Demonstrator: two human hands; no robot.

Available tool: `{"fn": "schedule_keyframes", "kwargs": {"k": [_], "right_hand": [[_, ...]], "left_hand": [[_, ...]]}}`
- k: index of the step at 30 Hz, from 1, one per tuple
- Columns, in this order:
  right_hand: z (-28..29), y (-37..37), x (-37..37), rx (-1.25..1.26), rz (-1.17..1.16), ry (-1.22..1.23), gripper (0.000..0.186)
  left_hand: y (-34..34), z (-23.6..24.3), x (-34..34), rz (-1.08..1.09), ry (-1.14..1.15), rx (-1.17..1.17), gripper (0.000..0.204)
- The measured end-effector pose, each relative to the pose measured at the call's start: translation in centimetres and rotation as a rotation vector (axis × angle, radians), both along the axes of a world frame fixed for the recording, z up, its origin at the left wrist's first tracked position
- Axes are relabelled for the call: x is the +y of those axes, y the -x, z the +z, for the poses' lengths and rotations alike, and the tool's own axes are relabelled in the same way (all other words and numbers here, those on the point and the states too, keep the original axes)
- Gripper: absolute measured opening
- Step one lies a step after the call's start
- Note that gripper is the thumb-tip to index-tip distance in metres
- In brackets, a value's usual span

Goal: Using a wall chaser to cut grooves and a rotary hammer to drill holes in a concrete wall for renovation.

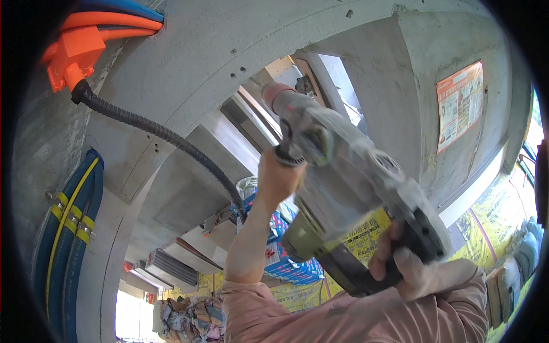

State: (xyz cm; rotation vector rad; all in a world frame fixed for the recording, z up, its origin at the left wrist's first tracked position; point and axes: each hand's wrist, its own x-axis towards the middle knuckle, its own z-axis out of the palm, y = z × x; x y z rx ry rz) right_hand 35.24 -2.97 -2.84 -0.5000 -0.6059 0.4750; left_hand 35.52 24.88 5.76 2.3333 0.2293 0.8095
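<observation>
A large dusty grey rotary hammer drill [349, 171] is raised overhead, slanting up toward the left. My left hand [280, 178] is wrapped round its side handle [289, 155], just below the front end. At the rear, my right hand [403, 263] grips the black rear handle [426, 234]; some of its fingers are hidden behind the tool. The drill's reddish nose [277, 96] points up near the edge of the concrete beam [211, 74]. Whether a bit sits in it I cannot tell. The tool is slightly blurred.
An orange junction box [77, 48] with a black corrugated hose [154, 128] hangs at upper left. Blue pipes [68, 240] with yellow bands run down the left wall. Several small holes [237, 73] mark the beam. A poster [459, 106] is on the right wall; stacked blue boxes [280, 240] stand behind.
</observation>
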Motion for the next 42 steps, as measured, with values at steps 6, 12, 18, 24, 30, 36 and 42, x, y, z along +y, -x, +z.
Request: {"fn": "schedule_keyframes", "kwargs": {"k": [6,12,18,24,30,36,42], "right_hand": [[4.9,-4.5,5.7,-0.053,-0.014,0.027,0.025],[-3.6,-5.7,4.8,-0.006,0.092,0.242,0.039],[-5.8,-5.9,2.9,0.121,0.062,0.064,0.038],[-6.6,-8.2,0.7,0.165,0.066,-0.032,0.039],[-7.3,-11.0,-0.1,0.215,0.204,-0.078,0.037],[-7.5,-12.0,0.3,0.209,0.255,-0.119,0.040],[-7.3,-12.1,0.1,0.208,0.296,-0.122,0.043]], "left_hand": [[0.4,-5.0,13.6,0.205,-0.140,-0.085,0.019],[1.4,-6.5,5.6,0.262,-0.188,-0.124,0.028],[0.2,-7.4,6.9,0.263,-0.397,0.070,0.028],[-1.7,-2.0,-0.6,0.327,-0.406,0.263,0.029],[-1.3,-1.5,-2.5,0.406,-0.352,0.289,0.027],[-1.7,-0.9,-2.5,0.463,-0.603,0.271,0.022],[-1.7,-0.8,-2.7,0.523,-0.357,0.322,0.015]]}}
